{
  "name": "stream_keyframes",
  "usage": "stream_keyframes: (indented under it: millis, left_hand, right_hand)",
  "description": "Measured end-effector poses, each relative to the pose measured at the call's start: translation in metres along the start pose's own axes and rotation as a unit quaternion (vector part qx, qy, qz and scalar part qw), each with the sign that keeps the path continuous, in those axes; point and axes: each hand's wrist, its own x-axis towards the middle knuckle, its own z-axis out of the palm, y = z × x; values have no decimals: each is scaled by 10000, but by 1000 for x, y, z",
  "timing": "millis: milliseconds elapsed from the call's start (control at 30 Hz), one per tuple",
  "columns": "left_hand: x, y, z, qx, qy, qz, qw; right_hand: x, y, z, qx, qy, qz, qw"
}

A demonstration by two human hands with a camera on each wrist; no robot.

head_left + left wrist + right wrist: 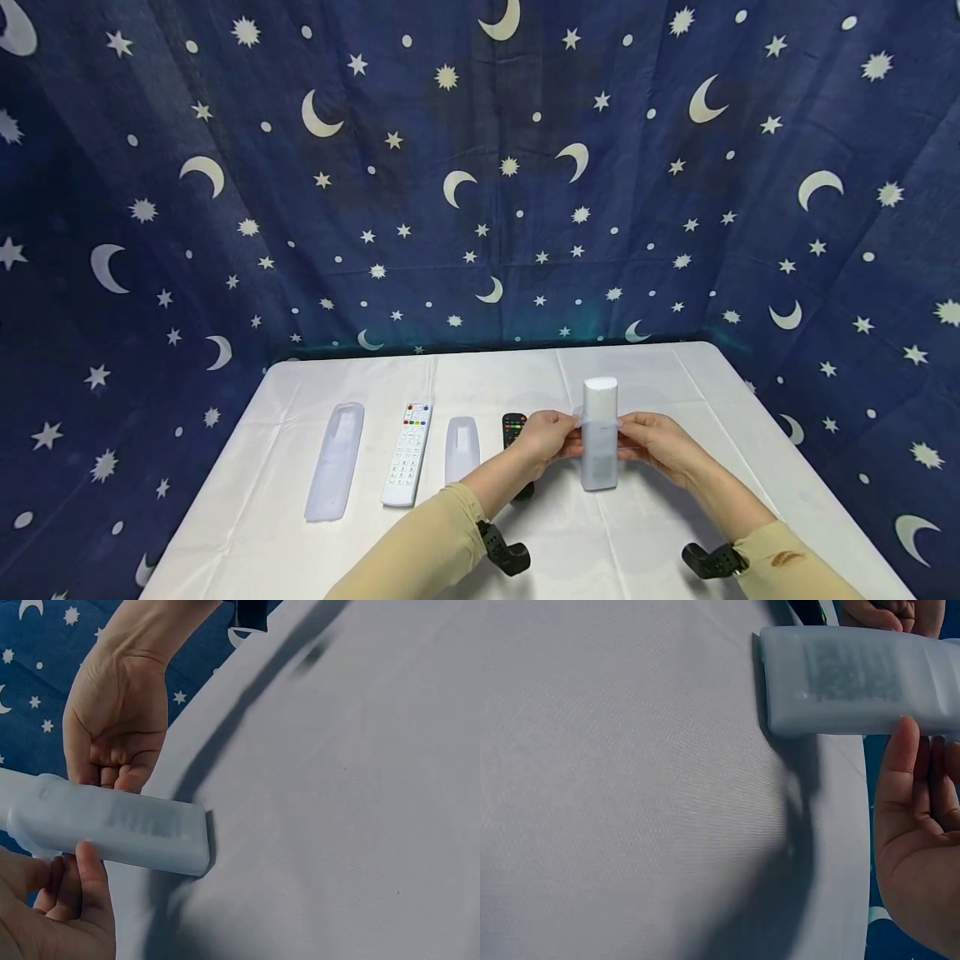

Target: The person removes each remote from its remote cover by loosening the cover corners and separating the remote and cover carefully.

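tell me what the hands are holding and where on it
Both hands, left hand and right hand, pinch a white remote in a translucent silicone sleeve at its middle, on the sleeve's opposite side edges.

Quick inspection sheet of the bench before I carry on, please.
Surface: table under a white cloth.
Job's things: white remote half in a clear sleeve, upright, base on the cloth.
Clutter: long sleeve, white keyed remote, short sleeve, black remote partly behind the left arm.
Grips: left hand and right hand pinch the sleeve at mid-height.
Cables: nothing seen.
Surroundings: blue star-and-moon backdrop.
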Motion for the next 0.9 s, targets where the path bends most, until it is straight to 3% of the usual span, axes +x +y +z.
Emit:
stream_keyframes:
  millis: [367,567,700,900]
  left_hand:
    - [-5,-5,4,-375,208,-30,9991]
    - [-15,-7,5,482,-205,509,9973]
    - [-17,-8,5,844,-85,722,9938]
    - [-14,-10,9,837,71,827,9930]
  right_hand:
    - [0,3,3,98,254,76,9996]
    - [-2,5,3,425,389,164,9982]
    - [-1,4,3,471,418,220,9978]
    - [-1,5,2,390,505,236,9977]
